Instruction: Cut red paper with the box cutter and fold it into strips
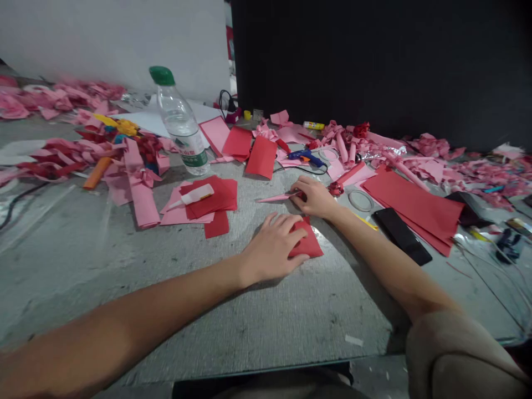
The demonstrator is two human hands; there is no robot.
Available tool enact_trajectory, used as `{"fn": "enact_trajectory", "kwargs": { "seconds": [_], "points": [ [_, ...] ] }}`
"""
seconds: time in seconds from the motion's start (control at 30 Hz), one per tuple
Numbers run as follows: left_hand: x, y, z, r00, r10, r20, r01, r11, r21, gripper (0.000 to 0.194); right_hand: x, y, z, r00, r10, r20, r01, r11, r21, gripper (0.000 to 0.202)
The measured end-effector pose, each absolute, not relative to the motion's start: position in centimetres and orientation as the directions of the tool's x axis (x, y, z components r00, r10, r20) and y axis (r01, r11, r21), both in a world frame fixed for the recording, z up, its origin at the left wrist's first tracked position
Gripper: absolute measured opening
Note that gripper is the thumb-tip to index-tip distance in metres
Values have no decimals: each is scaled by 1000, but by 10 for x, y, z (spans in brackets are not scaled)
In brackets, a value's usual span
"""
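Note:
My left hand (276, 246) lies palm down with its fingers spread, resting partly over a red piece of paper (312, 244) on the table. The hand covers the left part of that paper. Just beyond it, my right hand (313, 197) is closed around the handle end of what look like scissors (274, 198), low over the tabletop. Their pinkish, pointed end is directed left; the fingers hide much of the handle. To the left of my hands, a white glue bottle (197, 195) lies across a stack of red paper pieces (226, 194) and pink paper (178, 213).
A water bottle (183, 130) with a green cap stands at the back left. Behind my right hand lies a blue glue gun (307, 157). To the right are a tape ring (361, 200), a black phone (402, 235) and red sheets (411, 205). Pink scraps (432, 145) line the back.

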State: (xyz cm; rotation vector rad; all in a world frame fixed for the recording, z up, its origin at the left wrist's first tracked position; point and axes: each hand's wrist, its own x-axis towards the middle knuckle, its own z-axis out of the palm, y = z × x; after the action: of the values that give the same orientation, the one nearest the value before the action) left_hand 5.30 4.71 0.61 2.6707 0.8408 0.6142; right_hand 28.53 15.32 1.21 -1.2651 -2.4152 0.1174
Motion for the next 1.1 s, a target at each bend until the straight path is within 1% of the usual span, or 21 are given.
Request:
{"fn": "enact_trajectory", "kwargs": {
  "seconds": [0.13, 0.33, 0.5, 0.77, 0.93, 1.1],
  "points": [
    [53, 48, 5, 736, 593, 326, 474, -796, 377, 45, 285, 152, 15, -519, 789, 327, 766, 600, -230, 20],
    [53, 49, 5, 737, 592, 324, 474, -796, 377, 44, 285, 152, 11, -545, 751, 372, 731, 643, -227, 21],
    [53, 48, 5, 739, 597, 312, 481, -792, 375, 44, 287, 159, 1, -558, 728, 399, 704, 670, -236, 14],
    [53, 48, 5, 738, 594, 318, 485, -796, 361, 43, 289, 160, -2, -563, 717, 410, 710, 674, -204, 26],
    [53, 47, 5, 736, 597, 320, 486, -794, 364, 45, 285, 154, 1, -561, 717, 415, 716, 671, -191, 26],
    [53, 48, 5, 739, 590, 324, 477, -799, 367, 44, 283, 154, 1, -526, 723, 448, 720, 659, -218, 27]
  ]
}}
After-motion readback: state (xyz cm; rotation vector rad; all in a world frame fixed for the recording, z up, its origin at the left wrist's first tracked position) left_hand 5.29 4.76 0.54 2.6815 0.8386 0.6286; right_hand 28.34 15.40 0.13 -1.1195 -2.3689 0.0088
